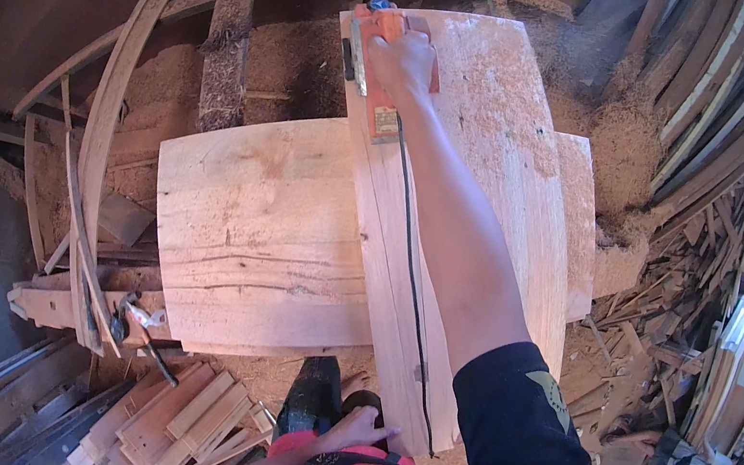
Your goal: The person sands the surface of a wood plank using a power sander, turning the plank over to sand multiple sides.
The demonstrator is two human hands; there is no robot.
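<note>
A red electric hand planer [380, 122] with a blue knob sits on the far end of a long pale board [377, 263]. My right hand [406, 63] is wrapped round its handle, the arm stretched far forward. A black cord [410, 248] trails from the planer along the board toward me. Close to my body, my left hand [357, 430] lies by the board's near end, its fingers reaching out to the edge. The board rests across wide wooden panels, one at the left [264, 235] and one strewn with shavings at the right [507, 118].
Wood offcuts [177, 416] are stacked at the lower left, near a hammer-like tool [147, 333]. Long strips [104, 141] stand at the left. Curved planks [704, 100] lean at the far right above scrap wood [674, 290]. Sawdust [621, 165] covers much of the ground.
</note>
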